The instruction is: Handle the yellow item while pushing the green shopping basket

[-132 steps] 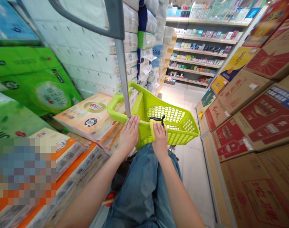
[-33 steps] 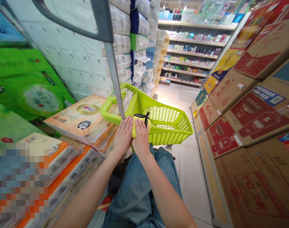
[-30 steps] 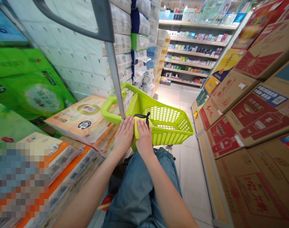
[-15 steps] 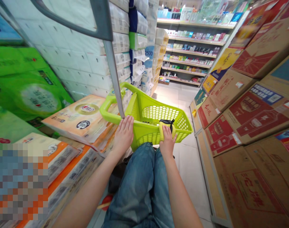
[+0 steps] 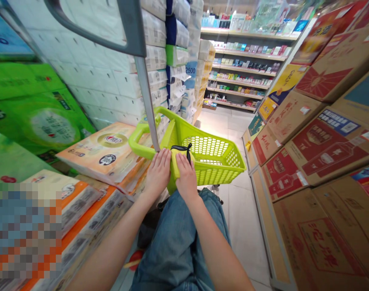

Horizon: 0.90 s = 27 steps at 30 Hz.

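Note:
A lime-green shopping basket (image 5: 216, 155) with a grey pull handle (image 5: 148, 97) stands before my knees. My left hand (image 5: 159, 167) rests on the basket's near rim at the foot of the handle, fingers laid flat and nearly together, with nothing seen in it. Right beside it, my right hand (image 5: 186, 176) presses a yellow cloth (image 5: 176, 163) with a black cord over the same rim. Its fingers cover part of the cloth. The visible inside of the basket shows only its perforated walls and floor.
Packs of tissue in white (image 5: 111, 81), green (image 5: 41, 117) and orange wrapping (image 5: 96, 145) are stacked on the left. Cardboard cartons (image 5: 324, 137) line the right side. Product shelves (image 5: 242, 54) stand at the aisle's far end, beyond the tiled floor (image 5: 237, 206).
My right hand has slid left along the basket's rim with the yellow cloth and is now beside my left hand. My left hand has stayed in place.

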Each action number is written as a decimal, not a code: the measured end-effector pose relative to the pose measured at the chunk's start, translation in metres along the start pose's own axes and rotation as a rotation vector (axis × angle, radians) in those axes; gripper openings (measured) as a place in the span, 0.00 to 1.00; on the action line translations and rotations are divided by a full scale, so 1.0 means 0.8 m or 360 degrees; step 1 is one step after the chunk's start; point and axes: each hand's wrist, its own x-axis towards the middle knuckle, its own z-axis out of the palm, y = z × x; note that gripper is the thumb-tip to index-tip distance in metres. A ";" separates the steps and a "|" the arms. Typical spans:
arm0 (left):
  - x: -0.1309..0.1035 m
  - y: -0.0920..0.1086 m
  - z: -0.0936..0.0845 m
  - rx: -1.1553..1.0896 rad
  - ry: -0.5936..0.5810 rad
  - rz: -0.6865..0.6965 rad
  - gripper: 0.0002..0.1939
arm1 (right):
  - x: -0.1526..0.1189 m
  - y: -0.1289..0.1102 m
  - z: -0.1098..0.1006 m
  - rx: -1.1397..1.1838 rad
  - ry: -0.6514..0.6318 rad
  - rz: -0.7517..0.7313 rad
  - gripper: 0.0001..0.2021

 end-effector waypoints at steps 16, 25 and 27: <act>0.001 0.005 -0.009 -0.0011 -0.0074 -0.0021 0.36 | -0.039 0.076 -0.003 -0.0145 0.0317 0.0436 0.44; 0.000 -0.001 -0.004 0.0005 -0.0041 0.0009 0.31 | -0.008 -0.009 0.022 0.0002 0.0094 -0.0028 0.45; 0.000 -0.001 -0.004 0.0007 -0.0049 0.0012 0.32 | -0.016 0.008 0.019 -0.0057 0.0104 -0.0054 0.45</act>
